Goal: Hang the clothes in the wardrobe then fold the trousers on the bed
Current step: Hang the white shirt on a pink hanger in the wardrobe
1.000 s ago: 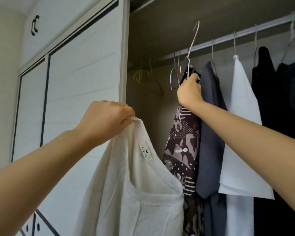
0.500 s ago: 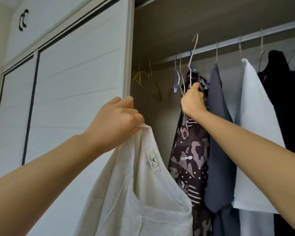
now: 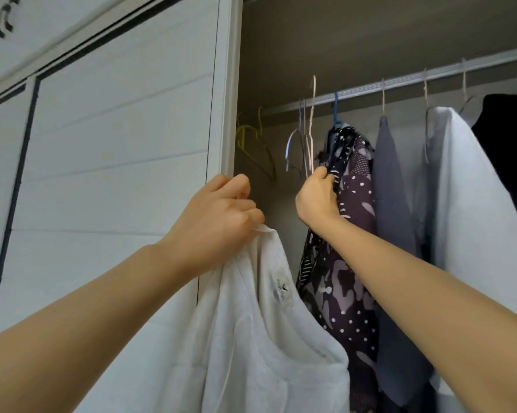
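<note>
The white textured top (image 3: 266, 338) hangs low in the centre of the frame, right at the mouth of the open wardrobe (image 3: 370, 40), its neck label (image 3: 281, 289) turned towards us; the left hand (image 3: 218, 222) has the shoulder edge bunched in curled fingers, holding it up beside the edge of the white panelled sliding door (image 3: 117, 144). Just right of that, the right hand (image 3: 316, 201) is closed round the lower wire of a pale thin wire hanger (image 3: 312, 120), knuckles against a dark patterned blouse (image 3: 349, 234); the hanger's hook pokes up in front of the metal rail (image 3: 400, 81), and whether it catches the rail I cannot tell. The blouse hangs from a blue hanger (image 3: 336, 111); further right along the rail come a grey garment (image 3: 391, 204), a white garment (image 3: 474, 204) and a black garment (image 3: 507, 138) at the right edge; bare yellow hangers (image 3: 251, 141) hang at the rail's left end, by the door.
</note>
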